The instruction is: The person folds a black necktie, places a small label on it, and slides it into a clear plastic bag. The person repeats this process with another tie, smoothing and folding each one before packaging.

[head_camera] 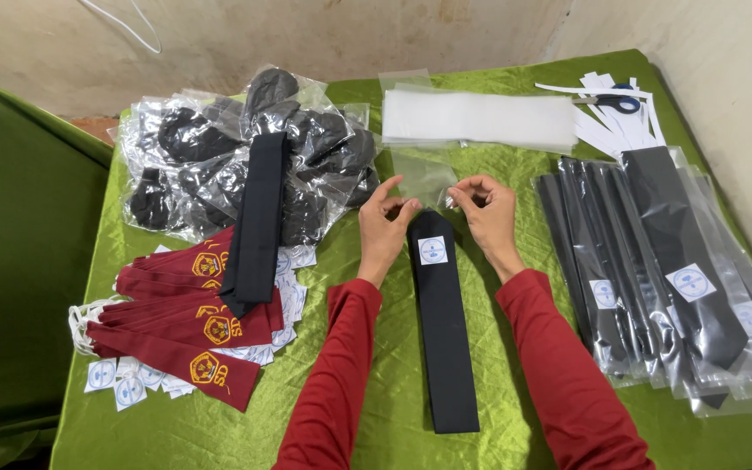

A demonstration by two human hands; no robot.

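Head view, centre of the frame. A black necktie (444, 331) lay flat on the green-covered bench (376, 409), its long axis running from the lower centre up toward the middle of the picture, with a small round white label near its upper, pointed end. That end lay directly between the two hands and just below their fingertips. The left hand (383, 228) and the right hand (486, 211) each pinched an edge of a clear plastic sleeve (424, 174), whose open mouth sat at the tie's tip while the rest extended toward the top of the frame, in line with the tie. Both hands stood about equally near the tip, one on either side. At right, a row of bagged black ties (663, 287); at upper centre, a stack of empty sleeves (480, 117); scissors (615, 103) at upper right. At left, maroon crested ties (184, 335), an unbagged black tie (258, 218) and bagged dark items (202, 157).
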